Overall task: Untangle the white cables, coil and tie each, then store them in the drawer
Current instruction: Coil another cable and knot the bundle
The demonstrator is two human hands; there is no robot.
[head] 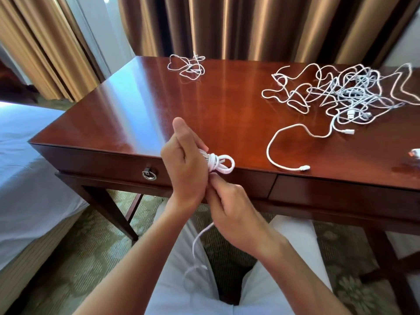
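Cable coil (216, 164) sits in your left hand (184, 169), held in the air just above the front edge of the worktop (136, 105). Your left grip is clenched around the bundle, thumb raised, with white loops sticking out to the right of your fingers. Your right hand (234, 212) is just below the coil, its grip pinched on the loose tail (200, 237) of the same cable, which hangs down from the coil toward your lap and ends near your white trousers (181, 292).

Beyond the coil, to its right, a large tangle of white cables (350, 94) lies spread on the worktop, with one long strand (279, 146) curling out toward the front edge and ending in a plug. Far behind the coil, near the back edge, a smaller knot of cable (187, 65) lies well apart from the large tangle.

Below and left of the coil, the drawer (102, 160) in the worktop's front is closed, its ring handle (149, 174) hanging flat. Brown curtains (227, 26) hang behind the worktop, and a bed (27, 167) with white sheets stands off to the left of the coil.
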